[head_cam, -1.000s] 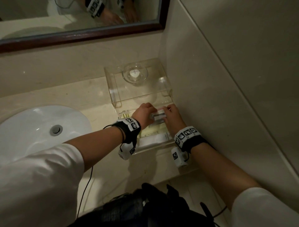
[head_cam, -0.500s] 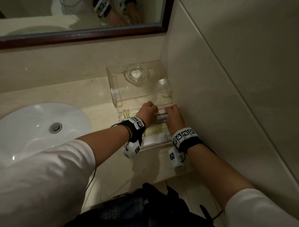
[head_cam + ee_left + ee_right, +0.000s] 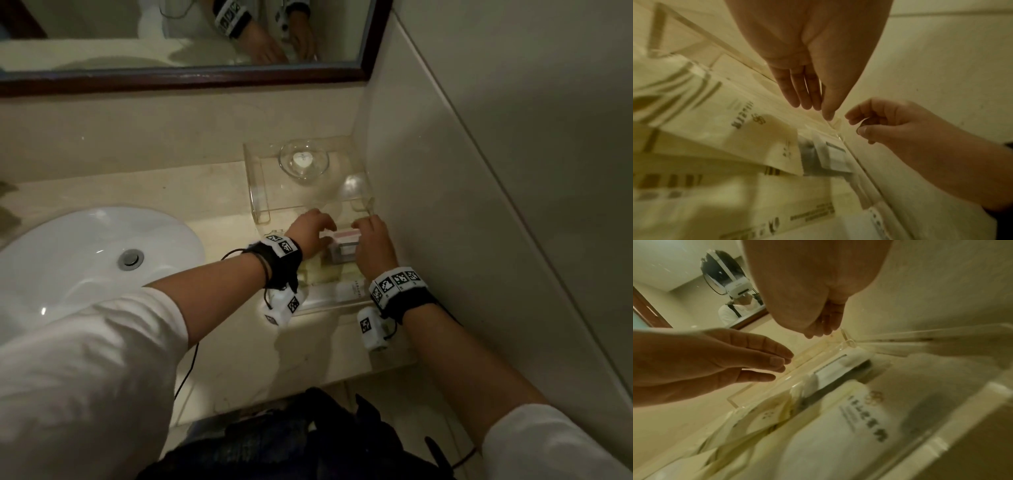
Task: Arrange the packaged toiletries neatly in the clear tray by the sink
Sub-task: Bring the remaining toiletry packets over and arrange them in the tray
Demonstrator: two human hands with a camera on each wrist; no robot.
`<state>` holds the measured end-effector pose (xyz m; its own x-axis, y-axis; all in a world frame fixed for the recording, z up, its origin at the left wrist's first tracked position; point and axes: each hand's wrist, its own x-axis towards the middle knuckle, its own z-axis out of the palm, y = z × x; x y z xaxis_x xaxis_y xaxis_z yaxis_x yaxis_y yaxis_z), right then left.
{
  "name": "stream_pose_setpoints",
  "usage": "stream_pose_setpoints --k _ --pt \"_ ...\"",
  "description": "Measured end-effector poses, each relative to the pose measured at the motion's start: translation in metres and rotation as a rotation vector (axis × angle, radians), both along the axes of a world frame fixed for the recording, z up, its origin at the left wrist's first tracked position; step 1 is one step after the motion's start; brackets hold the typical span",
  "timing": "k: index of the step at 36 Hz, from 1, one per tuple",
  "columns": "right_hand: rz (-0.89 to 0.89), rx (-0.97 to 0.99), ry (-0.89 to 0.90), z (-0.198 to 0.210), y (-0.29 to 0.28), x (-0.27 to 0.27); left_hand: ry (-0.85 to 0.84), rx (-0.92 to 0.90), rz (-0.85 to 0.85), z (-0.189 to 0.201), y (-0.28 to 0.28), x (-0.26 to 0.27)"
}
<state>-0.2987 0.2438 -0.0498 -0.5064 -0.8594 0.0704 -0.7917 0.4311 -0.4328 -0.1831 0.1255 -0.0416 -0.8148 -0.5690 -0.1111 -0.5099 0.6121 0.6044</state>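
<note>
Packaged toiletries, flat cream and white paper sachets [image 3: 323, 272], lie in the clear acrylic tray [image 3: 337, 304]. The tray sits on the beige stone bench [image 3: 222, 185] between the white oval sink [image 3: 68, 257] and the side wall.

In the head view a small pink-and-white packet [image 3: 342, 240] sits at the tray's far end, between the left hand [image 3: 310, 233] and the right hand [image 3: 373, 246]. Half a second ago both hands pinched this packet from either side. Now the fingers have eased off it, so it seems to be placed, and what remains is probably squaring the pile. Behind the tray stand one clear acrylic riser [image 3: 260, 192] and, on it, one round glass dish [image 3: 322, 168]. One mirror [image 3: 102, 34] hangs above.

The left wrist view shows the left hand [image 3: 807, 81] flat, its fingers straight and pressed together, tips down at the tray's far corner. The right hand [image 3: 890, 120] is loosely curled and holds nothing I can see. The small packet [image 3: 831, 155] lies against the tray's wall [image 3: 859, 162].

In the right wrist view the left hand [image 3: 748, 353] is again flat and the right hand [image 3: 824, 327] is again bent. The small packet [image 3: 838, 369] lies inside the tray [image 3: 735, 402].

I count one tray and two hands. At least four sachets can be told apart, and the overlap hides any more.
</note>
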Motion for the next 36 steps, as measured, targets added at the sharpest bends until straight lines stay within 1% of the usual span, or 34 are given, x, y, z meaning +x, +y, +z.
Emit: stream_pose_setpoints --k 4,8,12,17,21,26,29,36 --pt "0.07 -0.095 0.042 0.008 -0.008 0.013 0.059 0.064 0.118 0.008 -0.006 0.017" --pt "0.117 -0.173 0.014 0.017 -0.015 0.03 0.087 0.168 0.237 0.011 -0.013 0.042" --pt "0.154 -0.15 -0.001 0.021 -0.022 0.044 0.119 0.27 0.333 0.008 -0.021 0.072" --pt "0.24 -0.107 -0.031 0.022 -0.03 0.063 0.147 0.319 0.437 0.005 -0.035 0.108" --pt "0.289 -0.071 -0.031 0.026 -0.042 0.087 0.155 0.341 0.471 0.003 -0.046 0.14" --pt "0.328 -0.09 -0.046 0.028 -0.063 0.125 0.169 0.329 0.496 0.005 -0.058 0.181" --pt "0.376 -0.1 -0.046 0.029 -0.082 0.159 0.174 0.332 0.517 0.01 -0.069 0.217" --pt "0.548 -0.13 -0.027 0.031 -0.139 0.262 0.203 0.346 0.612 0.025 -0.101 0.328"
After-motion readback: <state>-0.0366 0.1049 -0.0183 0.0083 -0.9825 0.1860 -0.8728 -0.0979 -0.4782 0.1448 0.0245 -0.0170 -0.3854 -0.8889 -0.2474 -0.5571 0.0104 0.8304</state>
